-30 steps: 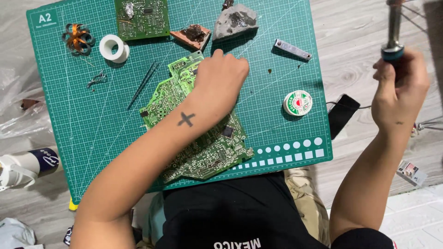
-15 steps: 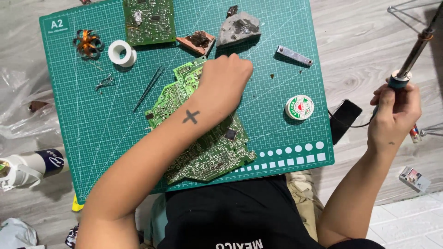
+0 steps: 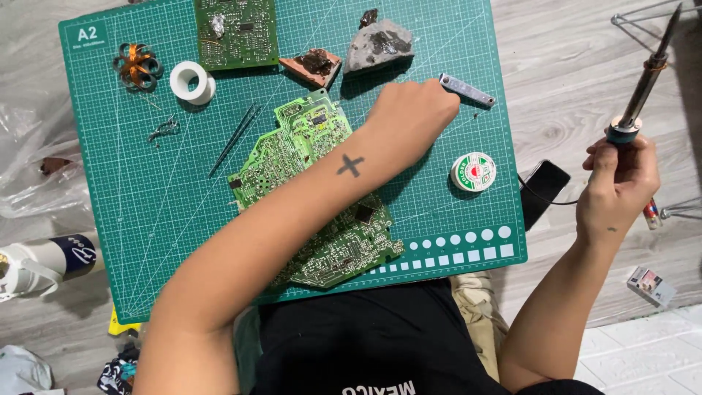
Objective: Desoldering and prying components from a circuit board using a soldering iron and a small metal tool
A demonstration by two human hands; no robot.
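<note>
1. Head view: the left hand (image 3: 411, 117) reaches across the green cutting mat (image 3: 146, 241), its fingers curled together at the near end of a small grey metal bar (image 3: 468, 90). Whether they clamp the bar or only touch it cannot be told.
2. The bar runs away from the fingers toward the mat's right edge, tilted, with bare mat around its far end.
3. Under the left forearm lies a large green circuit board (image 3: 307, 146), just behind the fingers. A grey rock-like lump (image 3: 380, 45) sits just above the knuckles. A round solder reel (image 3: 473, 172) lies below the fingers, apart from them.
4. The right hand (image 3: 618, 183) is well off the mat, over the wooden floor (image 3: 556, 88), fingers clamped around the handle of a soldering iron (image 3: 643, 88) held tip upward.
5. Open mat lies between the left fingers and the reel. Thin tweezers (image 3: 234, 139) and a white tape roll (image 3: 192, 80) lie well to the left.
</note>
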